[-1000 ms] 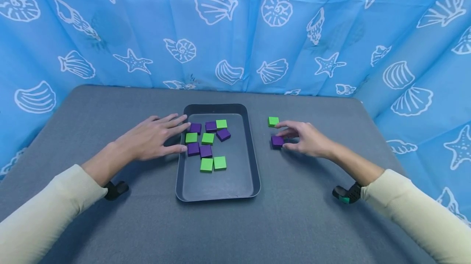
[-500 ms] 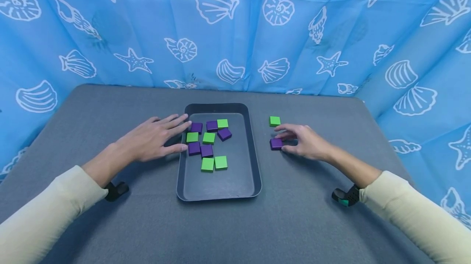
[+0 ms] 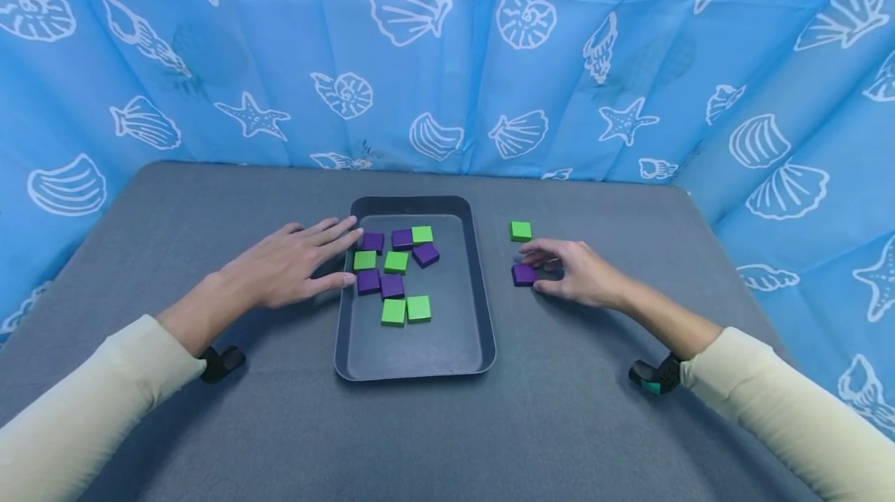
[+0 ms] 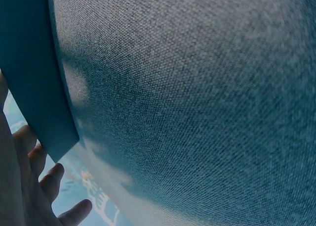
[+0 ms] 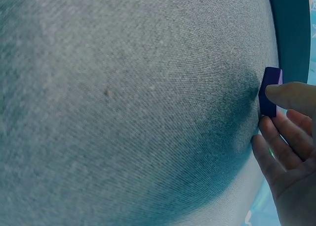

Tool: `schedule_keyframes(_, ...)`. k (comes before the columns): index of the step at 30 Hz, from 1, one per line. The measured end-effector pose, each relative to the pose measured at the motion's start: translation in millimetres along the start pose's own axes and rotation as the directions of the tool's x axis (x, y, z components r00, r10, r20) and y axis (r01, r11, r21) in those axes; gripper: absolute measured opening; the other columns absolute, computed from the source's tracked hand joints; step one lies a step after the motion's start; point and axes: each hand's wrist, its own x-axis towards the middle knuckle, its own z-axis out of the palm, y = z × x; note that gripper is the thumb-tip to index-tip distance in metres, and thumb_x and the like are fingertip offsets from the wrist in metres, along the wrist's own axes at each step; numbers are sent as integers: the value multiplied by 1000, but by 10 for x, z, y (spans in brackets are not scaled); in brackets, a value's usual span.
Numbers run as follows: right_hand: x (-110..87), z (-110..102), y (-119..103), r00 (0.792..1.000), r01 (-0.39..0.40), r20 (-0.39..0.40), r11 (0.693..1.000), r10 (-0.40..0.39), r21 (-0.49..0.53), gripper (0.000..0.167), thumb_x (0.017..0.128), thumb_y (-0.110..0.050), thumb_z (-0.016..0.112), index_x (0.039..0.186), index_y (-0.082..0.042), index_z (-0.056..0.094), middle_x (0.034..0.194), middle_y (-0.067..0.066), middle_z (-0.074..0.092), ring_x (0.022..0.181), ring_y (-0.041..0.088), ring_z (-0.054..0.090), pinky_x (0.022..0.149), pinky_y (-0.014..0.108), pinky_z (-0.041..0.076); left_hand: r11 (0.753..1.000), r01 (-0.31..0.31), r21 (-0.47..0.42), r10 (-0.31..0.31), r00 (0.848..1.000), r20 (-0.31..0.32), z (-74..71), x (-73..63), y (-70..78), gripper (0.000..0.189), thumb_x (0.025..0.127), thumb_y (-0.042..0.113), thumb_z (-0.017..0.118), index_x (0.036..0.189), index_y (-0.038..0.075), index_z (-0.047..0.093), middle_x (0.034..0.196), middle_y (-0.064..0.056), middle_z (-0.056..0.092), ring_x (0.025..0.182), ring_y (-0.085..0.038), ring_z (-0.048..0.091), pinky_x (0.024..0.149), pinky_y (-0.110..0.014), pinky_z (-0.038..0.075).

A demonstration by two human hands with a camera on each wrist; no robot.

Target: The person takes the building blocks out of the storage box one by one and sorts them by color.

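My right hand (image 3: 580,273) holds a purple square tile (image 3: 523,275) that lies flat on the table, right of the tray. In the right wrist view, the thumb lies against the side of that purple tile (image 5: 268,105), and fingertips meet its far edge. A green square tile (image 3: 520,231) sits just behind it. My left hand (image 3: 297,263) rests with spread fingers at the left rim of a dark baking tray (image 3: 447,354). Several tiles lie in it, among them a purple one (image 3: 425,255) and a green one (image 3: 419,309). The left wrist view shows the tray's outer wall (image 4: 34,63) beside the fingers.
A grey cloth-covered table (image 3: 573,409) carries everything. Behind it and along both sides hangs a blue curtain (image 3: 475,43) with white shell and starfish prints. The tray's raised rim stands between the two hands.
The purple tile in my right hand has come down and slightly left onto the table, in front of the green tile. My left hand and the tray's tiles look unchanged.
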Motion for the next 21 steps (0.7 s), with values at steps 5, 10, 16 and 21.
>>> schedule_keyframes(5, 13, -47, -27, 1000, 13, -3, 1000, -13, 20, 57, 81, 1, 76, 134, 4, 55, 121, 19, 67, 111, 34, 64, 96, 52, 50, 1000, 0, -4, 0, 1000, 1, -3, 10, 1, 82, 97, 69, 38, 160, 18, 22, 165, -10, 18, 150, -35, 21, 113, -66, 23)
schedule_keyframes(10, 130, -136, -154, 998, 55, -15, 998, -54, 34, 55, 83, 2, 76, 134, 5, 55, 122, 21, 66, 111, 34, 65, 95, 51, 51, 1000, 1, 0, -1, 1000, 0, -11, 12, 3, 82, 97, 69, 39, 159, 18, 23, 165, -11, 19, 149, -36, 22, 112, -66, 23)
schedule_keyframes(16, 379, -175, -456, 997, 73, -5, 997, -73, 9, 53, 86, -1, 75, 135, 1, 55, 123, 20, 67, 112, 30, 65, 97, 49, 51, 1000, 2, 2, -2, 1000, -6, -10, 4, 2, 82, 97, 68, 40, 159, 18, 24, 164, -11, 20, 148, -36, 24, 111, -67, 25)
schedule_keyframes(21, 592, -109, -672, 997, 80, 7, 997, -80, 4, 53, 87, -3, 75, 136, 0, 55, 125, 17, 66, 114, 28, 65, 98, 46, 51, 1000, 6, -6, -6, 1000, -5, -15, 6, 12, 81, 97, 67, 42, 159, 17, 24, 164, -12, 20, 148, -36, 25, 111, -67, 25)
